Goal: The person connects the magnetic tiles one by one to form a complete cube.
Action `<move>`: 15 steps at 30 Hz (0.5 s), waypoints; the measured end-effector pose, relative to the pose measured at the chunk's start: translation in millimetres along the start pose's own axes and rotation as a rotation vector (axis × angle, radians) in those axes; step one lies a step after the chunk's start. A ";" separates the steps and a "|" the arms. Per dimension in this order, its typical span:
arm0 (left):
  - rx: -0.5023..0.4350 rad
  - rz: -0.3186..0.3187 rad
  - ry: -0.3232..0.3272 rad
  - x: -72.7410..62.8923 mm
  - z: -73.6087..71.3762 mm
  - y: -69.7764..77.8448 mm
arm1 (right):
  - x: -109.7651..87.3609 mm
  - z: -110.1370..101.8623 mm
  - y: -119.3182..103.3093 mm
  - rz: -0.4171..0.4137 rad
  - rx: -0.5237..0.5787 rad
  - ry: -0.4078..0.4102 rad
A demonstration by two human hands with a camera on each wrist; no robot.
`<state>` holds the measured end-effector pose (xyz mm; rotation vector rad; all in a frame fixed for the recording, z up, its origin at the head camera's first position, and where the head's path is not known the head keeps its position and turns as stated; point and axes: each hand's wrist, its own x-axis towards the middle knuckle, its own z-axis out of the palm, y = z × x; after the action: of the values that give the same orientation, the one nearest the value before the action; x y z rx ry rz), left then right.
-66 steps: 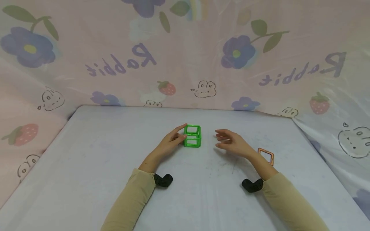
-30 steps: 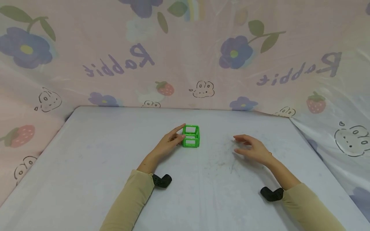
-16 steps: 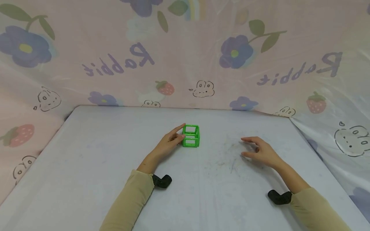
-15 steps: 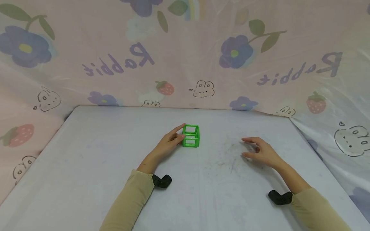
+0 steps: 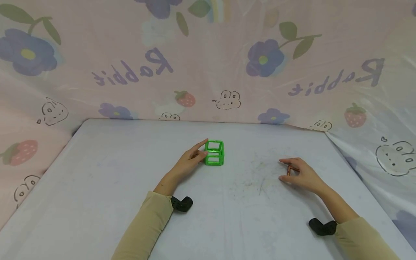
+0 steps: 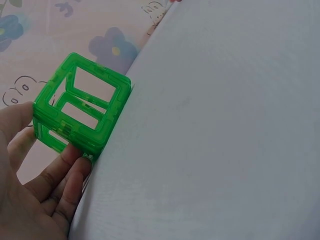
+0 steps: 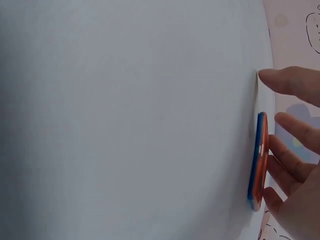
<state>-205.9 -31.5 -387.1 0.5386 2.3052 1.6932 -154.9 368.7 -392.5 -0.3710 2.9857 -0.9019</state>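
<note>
A green cube [image 5: 214,156] built of see-through magnetic tiles stands on the white table, left of its middle line. My left hand [image 5: 188,161] grips its left side, index fingertip at the top back corner and thumb toward the front. In the left wrist view several fingers curl at the edges of the cube [image 6: 114,110]. To the right, my right hand [image 5: 303,175] hovers with thumb and fingers spread over an orange square magnetic tile [image 5: 289,170], partly hidden by the hand. The right wrist view shows this tile [image 7: 259,160] lying flat, seen edge-on, close by the fingers.
The white table [image 5: 130,202] has faint smudges between the two hands. A patterned curtain [image 5: 208,65] with flowers, strawberries and rabbits hangs along the back and both sides. A black wrist mount [image 5: 182,204] sits on the left forearm, another black mount [image 5: 322,227] on the right.
My right hand has moved right and toward the front, away from the cube and over the orange tile. Thumb and fingers are spread wider. My left hand and the cube have stayed put.
</note>
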 end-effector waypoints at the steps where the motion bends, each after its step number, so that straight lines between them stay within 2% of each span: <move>1: 0.002 -0.001 -0.003 -0.2 -0.2 0.6 | -0.5 -0.6 0.1 0.001 -0.001 0.003; 8: -0.009 0.001 -0.002 14.1 2.8 -28.4 | -6.0 -5.5 -0.1 0.037 -0.032 0.002; 15: -0.004 0.005 0.012 16.7 3.2 -34.2 | -11.0 -8.2 8.1 0.054 -0.033 -0.007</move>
<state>-225.1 -30.7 -420.2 0.5352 2.3100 1.7072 -146.6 382.1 -390.7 -0.2914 2.9916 -0.8460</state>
